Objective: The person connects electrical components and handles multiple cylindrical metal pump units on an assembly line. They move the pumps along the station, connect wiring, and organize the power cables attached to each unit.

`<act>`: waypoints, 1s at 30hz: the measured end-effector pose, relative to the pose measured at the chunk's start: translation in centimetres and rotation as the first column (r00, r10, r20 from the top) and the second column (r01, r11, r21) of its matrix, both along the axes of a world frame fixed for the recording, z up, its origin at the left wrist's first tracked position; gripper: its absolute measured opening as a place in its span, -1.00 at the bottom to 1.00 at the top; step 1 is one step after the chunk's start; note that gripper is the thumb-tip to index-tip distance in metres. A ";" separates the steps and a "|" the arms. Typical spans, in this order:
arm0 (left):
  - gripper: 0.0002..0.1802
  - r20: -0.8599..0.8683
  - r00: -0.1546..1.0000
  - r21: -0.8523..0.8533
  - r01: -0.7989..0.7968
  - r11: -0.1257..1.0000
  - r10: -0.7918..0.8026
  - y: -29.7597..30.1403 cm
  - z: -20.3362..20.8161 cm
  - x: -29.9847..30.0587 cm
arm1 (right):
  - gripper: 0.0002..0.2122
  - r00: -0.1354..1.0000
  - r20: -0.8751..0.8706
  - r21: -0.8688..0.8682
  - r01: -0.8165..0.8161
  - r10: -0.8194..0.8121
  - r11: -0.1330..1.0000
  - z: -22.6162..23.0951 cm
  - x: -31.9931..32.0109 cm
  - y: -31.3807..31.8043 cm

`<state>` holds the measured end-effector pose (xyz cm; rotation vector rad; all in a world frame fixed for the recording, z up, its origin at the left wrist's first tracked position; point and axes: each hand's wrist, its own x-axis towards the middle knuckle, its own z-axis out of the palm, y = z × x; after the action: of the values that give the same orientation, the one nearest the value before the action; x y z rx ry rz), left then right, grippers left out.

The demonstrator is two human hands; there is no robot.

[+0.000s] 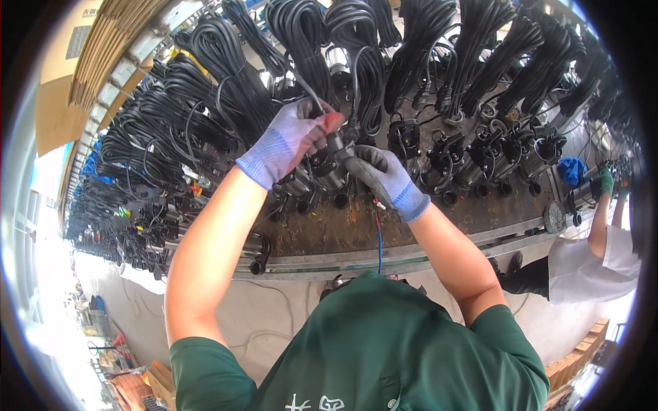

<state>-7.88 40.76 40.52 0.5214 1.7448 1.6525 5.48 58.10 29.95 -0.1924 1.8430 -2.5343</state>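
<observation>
My left hand [295, 137], in a light blue-grey work glove, pinches a thin grey cable [312, 92] that slants down from a black cable bundle [299, 41]. Something red [332, 122] shows at its fingertips; whether it is part of the glove or a separate piece is unclear. Close beside it, my right hand [380, 175], in a matching glove with dark fingers, closes round a dark cylindrical fitting [336, 145]. Both hands are over a row of metal-bodied pumps with black tops, among them one pump [404, 137] just right of the hands.
Coiled black cables [418, 55] lie along the bench's far side and down the left. A brown worktop [329, 233] with a metal front edge is nearest me. Flattened cardboard [110, 41] stands far left. At right, a co-worker in a grey top [593, 267] reaches in beside a blue cloth [571, 168].
</observation>
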 end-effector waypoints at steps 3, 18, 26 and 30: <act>-0.80 -0.040 0.994 0.034 -0.099 0.994 0.101 0.6 -0.6 0.9 | -0.74 1.000 -0.005 -0.119 -0.029 0.028 0.992 1.3 0.2 0.1; -0.76 -0.074 0.965 0.126 -0.240 0.962 0.251 -0.3 -1.1 3.1 | -0.73 0.981 0.044 0.011 0.191 -0.191 0.982 1.2 -1.3 -0.1; -0.78 0.022 0.964 0.379 -0.253 0.890 0.265 0.0 -3.7 2.5 | -0.72 0.981 0.067 0.069 0.179 -0.183 0.981 2.6 -0.8 -1.4; -0.78 0.068 0.965 0.490 -0.253 0.834 0.253 0.7 -4.6 2.5 | -0.73 0.947 0.075 0.116 0.304 -0.314 0.946 2.8 -0.5 -2.1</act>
<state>-5.40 41.43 35.91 0.5310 1.4221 2.3143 5.02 55.97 32.79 0.2313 2.1073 -2.5709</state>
